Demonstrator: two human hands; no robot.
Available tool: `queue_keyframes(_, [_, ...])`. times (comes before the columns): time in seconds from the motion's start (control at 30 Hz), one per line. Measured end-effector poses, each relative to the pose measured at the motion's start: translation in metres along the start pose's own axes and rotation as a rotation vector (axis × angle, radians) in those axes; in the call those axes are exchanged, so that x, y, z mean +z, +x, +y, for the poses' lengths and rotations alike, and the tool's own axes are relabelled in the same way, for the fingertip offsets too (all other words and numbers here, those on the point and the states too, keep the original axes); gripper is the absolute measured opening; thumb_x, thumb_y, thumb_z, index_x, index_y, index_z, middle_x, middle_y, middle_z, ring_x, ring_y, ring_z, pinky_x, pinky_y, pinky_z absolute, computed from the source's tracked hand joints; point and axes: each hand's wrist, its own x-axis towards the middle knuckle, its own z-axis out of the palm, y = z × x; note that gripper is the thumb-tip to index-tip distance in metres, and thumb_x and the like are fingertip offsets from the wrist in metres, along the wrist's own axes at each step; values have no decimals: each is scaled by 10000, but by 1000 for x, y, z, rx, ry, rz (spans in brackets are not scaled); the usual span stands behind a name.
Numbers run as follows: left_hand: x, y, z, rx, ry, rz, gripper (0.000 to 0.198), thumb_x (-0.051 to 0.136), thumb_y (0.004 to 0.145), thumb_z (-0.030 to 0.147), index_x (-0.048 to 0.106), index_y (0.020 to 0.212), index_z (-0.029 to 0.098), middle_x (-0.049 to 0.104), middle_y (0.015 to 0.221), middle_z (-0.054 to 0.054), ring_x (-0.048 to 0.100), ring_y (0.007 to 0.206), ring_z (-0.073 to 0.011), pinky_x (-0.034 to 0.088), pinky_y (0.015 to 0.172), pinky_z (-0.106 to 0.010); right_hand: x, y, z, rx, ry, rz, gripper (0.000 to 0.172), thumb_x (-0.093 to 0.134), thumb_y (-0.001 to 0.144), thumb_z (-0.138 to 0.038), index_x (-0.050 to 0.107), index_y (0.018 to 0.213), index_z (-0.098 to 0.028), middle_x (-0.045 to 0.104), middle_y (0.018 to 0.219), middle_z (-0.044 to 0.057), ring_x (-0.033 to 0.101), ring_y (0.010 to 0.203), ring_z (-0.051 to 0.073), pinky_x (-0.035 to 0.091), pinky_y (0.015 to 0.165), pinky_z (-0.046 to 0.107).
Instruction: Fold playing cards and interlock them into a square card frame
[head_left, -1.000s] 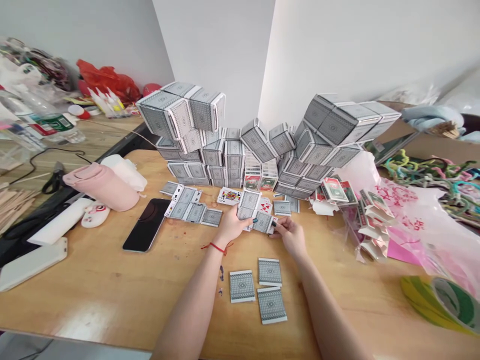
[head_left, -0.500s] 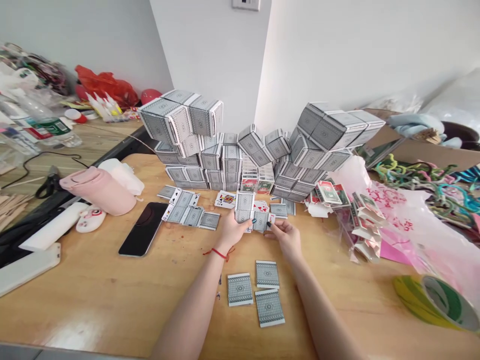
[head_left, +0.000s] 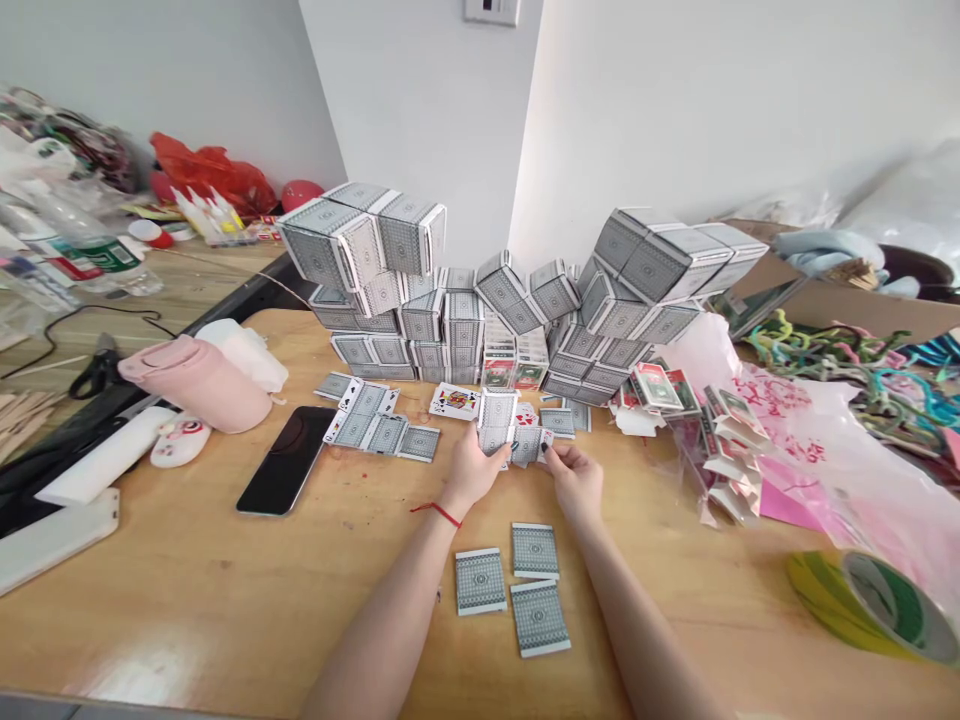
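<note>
Mid-gather at frame centre, gripping a loose bunch of playing cards (head_left: 511,437) with left hand (head_left: 469,472) and right hand (head_left: 578,482) close together, edges probably needing squaring next.

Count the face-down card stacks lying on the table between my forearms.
3: the left stack, the far stack just right of it, and the near stack closest to the camera. None looks hidden there.

Both hands meet over a fan of playing cards (head_left: 508,432) in front of the stacked card boxes (head_left: 480,290): left hand (head_left: 471,468) grips it, right hand (head_left: 576,478) pinches its edge.
</note>
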Motion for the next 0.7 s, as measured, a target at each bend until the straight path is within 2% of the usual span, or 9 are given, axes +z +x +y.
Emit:
queue_keyframes(0.3, [14,-12,-2,38,48,1,294,637,666,293,560,917,160,654,875,-85,607,823,-214,461,714,-309,7,-14,-4,-196,-537,239,287,521,715,-420,640,677,-162,670,652,64,613,619,193,424,612,279])
queue_keyframes(0.37, [14,-11,-1,27,23,1,297,646,658,292,563,910,159,655,866,-84,608,814,-213,461,715,-311,8,-15,-5,-226,-570,266,272,527,712,-419,633,677,-171,662,643,58,609,629,195,421,619,284])
queue_keyframes(0.47, [10,-6,1,8,-80,29,340,650,655,265,552,963,161,647,936,-85,603,863,-204,459,759,-315,6,-9,-3,-180,-289,200,261,553,707,-422,602,659,-171,645,637,47,596,625,184,444,608,285])
queue_keyframes(0.6, [5,1,3,-44,-219,26,394,668,630,230,540,994,148,638,987,-96,602,889,-196,460,794,-335,2,2,-4,54,405,-39,184,591,709,-364,591,726,-180,649,750,24,605,701,174,494,629,300])
queue_keyframes(0.7, [7,2,2,-76,-286,-29,387,670,626,215,544,984,142,645,973,-95,610,868,-191,471,781,-338,3,4,-10,221,723,-211,159,580,729,-283,608,863,-203,650,919,15,600,850,168,495,739,315])
